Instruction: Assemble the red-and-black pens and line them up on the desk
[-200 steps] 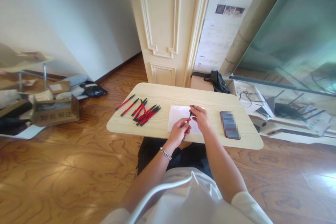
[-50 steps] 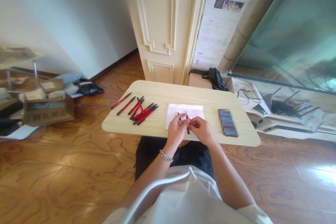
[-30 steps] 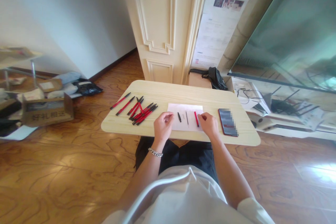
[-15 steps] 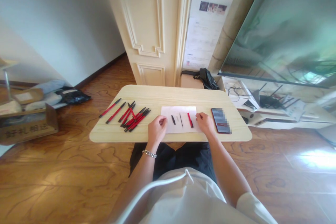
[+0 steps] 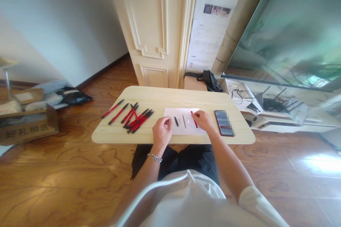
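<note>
My right hand (image 5: 204, 120) reaches over the white paper (image 5: 176, 130), its fingers closed on a red pen barrel (image 5: 196, 124) that lies there. The barrel's middle is hidden under the fingertips. At the paper's left edge, my left hand (image 5: 162, 132) is closed with fingers curled, and nothing shows in it. Between the hands lie a short black pen part (image 5: 176, 121), like a cap or tip, and a thin dark refill (image 5: 184, 121). A small faint piece between these two is too indistinct to name.
Several red pens with black ends (image 5: 138, 122) lie loosely piled on the left of the wooden table (image 5: 170, 95). A phone (image 5: 224, 123) rests to the right of the paper. Beyond the table stand a black bag (image 5: 211, 81) and a cardboard box (image 5: 29, 127).
My right hand has moved left from the paper's right edge onto the red barrel. My left hand has shifted slightly right and stays closed.
</note>
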A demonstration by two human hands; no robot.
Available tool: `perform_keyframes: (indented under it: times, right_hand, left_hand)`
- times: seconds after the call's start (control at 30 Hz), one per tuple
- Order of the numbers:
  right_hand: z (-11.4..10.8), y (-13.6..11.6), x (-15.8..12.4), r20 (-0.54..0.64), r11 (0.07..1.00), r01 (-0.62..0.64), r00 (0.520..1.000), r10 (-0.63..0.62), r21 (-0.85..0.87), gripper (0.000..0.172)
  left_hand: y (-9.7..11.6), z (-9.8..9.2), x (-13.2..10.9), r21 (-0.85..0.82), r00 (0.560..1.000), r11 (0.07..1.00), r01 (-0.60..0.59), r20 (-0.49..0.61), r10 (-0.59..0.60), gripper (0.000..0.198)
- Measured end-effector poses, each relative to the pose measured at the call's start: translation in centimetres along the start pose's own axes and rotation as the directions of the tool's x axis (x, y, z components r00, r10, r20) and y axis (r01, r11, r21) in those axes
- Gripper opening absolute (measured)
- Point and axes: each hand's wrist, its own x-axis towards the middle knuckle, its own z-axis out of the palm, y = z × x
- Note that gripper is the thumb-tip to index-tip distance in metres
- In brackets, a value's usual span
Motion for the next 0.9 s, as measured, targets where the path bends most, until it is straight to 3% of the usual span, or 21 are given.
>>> perform_keyframes:
  times: [0.2, 0.37, 0.47, 0.63, 0.9]
  right_hand:
    - [-0.6, -2.7, -2.0, -0.053, 0.887, 0.141, 0.99, -0.131, 0.44, 0.033]
    - [-0.4, -4.6, -3.1, -0.027, 0.805, 0.177, 0.98, -0.196, 0.566, 0.033]
    - [-0.1, -3.8, -2.6, -0.066, 0.845, 0.167, 0.986, -0.155, 0.508, 0.032]
    - [1.1, -1.5, -1.9, -0.032, 0.983, 0.137, 0.991, -0.134, 0.125, 0.022]
    - [2.6, -1.0, -1.9, 0.02, 0.989, 0.105, 0.994, -0.104, -0.1, 0.017]
  left_hand:
    - [3.4, 2.2, -1.0, -0.291, 0.974, 0.956, 0.043, 0.227, 0.025, 0.03]
    - [3.9, 3.5, -1.1, -0.428, 0.974, 0.895, 0.127, 0.223, -0.032, 0.035]
    - [3.3, 3.4, -1.0, -0.494, 0.979, 0.856, 0.151, 0.194, -0.061, 0.03]
    - [1.8, 3.2, -1.6, -0.492, 0.98, 0.854, 0.169, 0.174, -0.093, 0.031]
    - [0.5, 3.8, -1.8, -0.382, 0.986, 0.92, 0.085, 0.168, -0.022, 0.03]
